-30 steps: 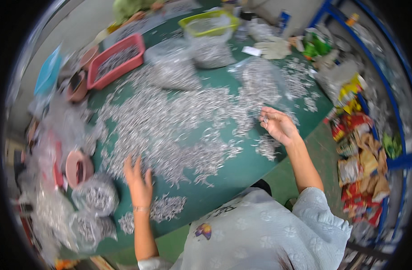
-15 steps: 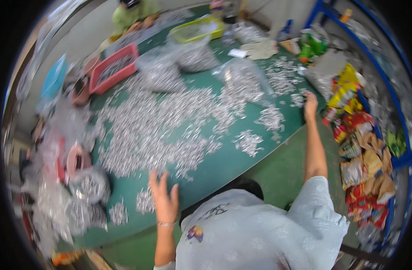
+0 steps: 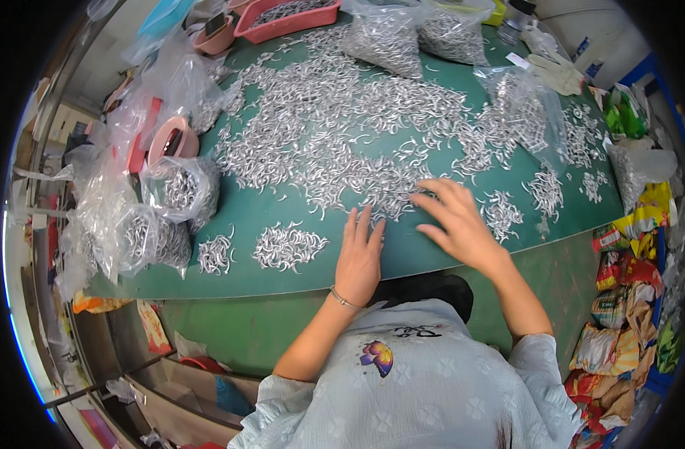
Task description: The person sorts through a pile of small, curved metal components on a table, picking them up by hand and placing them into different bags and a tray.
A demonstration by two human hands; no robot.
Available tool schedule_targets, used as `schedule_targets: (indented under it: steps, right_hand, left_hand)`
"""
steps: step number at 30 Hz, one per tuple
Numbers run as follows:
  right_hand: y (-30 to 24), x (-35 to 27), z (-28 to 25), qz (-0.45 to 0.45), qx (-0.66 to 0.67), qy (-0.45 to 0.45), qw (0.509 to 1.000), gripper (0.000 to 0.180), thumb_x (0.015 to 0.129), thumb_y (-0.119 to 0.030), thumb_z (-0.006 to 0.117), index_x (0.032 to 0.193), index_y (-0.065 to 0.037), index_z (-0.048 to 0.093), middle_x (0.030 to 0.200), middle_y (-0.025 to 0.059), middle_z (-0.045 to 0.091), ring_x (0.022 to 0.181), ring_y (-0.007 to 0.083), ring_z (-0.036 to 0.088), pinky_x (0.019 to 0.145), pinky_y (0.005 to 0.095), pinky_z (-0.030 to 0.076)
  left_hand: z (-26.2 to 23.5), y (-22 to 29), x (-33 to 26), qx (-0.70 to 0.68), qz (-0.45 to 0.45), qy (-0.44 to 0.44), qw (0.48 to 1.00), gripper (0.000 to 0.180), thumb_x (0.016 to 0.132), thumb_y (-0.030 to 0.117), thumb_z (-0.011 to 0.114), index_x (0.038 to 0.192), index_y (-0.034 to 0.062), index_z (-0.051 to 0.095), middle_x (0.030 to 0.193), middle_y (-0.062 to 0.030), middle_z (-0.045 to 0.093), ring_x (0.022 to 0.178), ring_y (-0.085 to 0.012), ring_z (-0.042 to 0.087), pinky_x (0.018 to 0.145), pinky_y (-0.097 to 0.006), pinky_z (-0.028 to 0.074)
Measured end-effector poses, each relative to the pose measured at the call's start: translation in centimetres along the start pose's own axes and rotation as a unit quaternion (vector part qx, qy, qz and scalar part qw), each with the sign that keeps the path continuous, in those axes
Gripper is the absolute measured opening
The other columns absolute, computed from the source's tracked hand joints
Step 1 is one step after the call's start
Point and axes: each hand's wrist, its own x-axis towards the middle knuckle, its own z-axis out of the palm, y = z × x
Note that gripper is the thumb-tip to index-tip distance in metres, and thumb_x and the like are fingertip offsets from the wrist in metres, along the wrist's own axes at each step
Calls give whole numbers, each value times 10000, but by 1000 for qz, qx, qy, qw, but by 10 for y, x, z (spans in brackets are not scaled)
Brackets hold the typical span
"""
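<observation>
A broad spread of small curved silvery metal pieces [image 3: 298,127] covers the middle of the green table [image 3: 402,258]. At its near edge, my left hand [image 3: 359,258] rests with fingers stretched forward, the tips at the pieces. My right hand [image 3: 458,221] reaches in from the right, fingers spread and bent over the same edge of the spread; nothing shows in its grasp. Left of my left hand lie a flat heap of the pieces [image 3: 286,247] and a smaller heap [image 3: 217,254]. Right of my right hand sit another small heap [image 3: 501,215] and a larger one [image 3: 544,193].
Clear bags of pieces [image 3: 384,41] stand at the back, beside a pink tray [image 3: 286,28]. A slumped clear bag [image 3: 526,112] lies at right. More bags [image 3: 159,243] and a pink basket [image 3: 174,138] crowd the left edge. Colourful packets [image 3: 608,348] fill the right side.
My right hand has come from the table's far right corner to the near edge of the spread. My left hand has moved in close to it. The view has shifted.
</observation>
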Motion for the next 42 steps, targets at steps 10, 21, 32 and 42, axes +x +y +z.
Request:
schedule_targets:
  steps: [10, 21, 32, 42]
  right_hand:
    - [63, 32, 42, 48, -76, 56, 994, 259, 812, -33, 643, 1070, -52, 631, 1115, 109, 574, 998, 309, 530, 864, 419, 420]
    - [26, 28, 52, 9, -99, 11, 995, 286, 776, -49, 700, 1054, -63, 636, 1209, 95, 548, 1164, 319, 492, 958, 455, 375]
    - [-12, 19, 63, 39, -114, -17, 993, 174, 777, -77, 714, 893, -47, 587, 960, 74, 551, 904, 270, 508, 782, 386, 373]
    - [-36, 13, 52, 47, -8, -70, 996, 133, 777, -51, 701, 865, -42, 602, 921, 78, 563, 875, 273, 520, 775, 386, 372]
  left_hand:
    - [-16, -8, 17, -84, -28, 120, 989, 346, 818, -60, 622, 1157, -5, 585, 1233, -202, 546, 1114, -388, 529, 945, -425, 443]
    - [-33, 0, -26, -186, -71, 69, 977, 343, 810, -73, 641, 1139, 20, 622, 1234, -157, 573, 1112, -346, 565, 926, -380, 471]
    - [-36, -4, -38, -600, -237, 85, 759, 234, 883, -101, 564, 1105, -51, 616, 1078, -107, 643, 986, -175, 616, 887, -310, 482]
    - [-38, -2, -39, -327, -141, 84, 931, 257, 845, -79, 610, 1091, -12, 639, 1058, -136, 635, 932, -227, 617, 802, -287, 482]
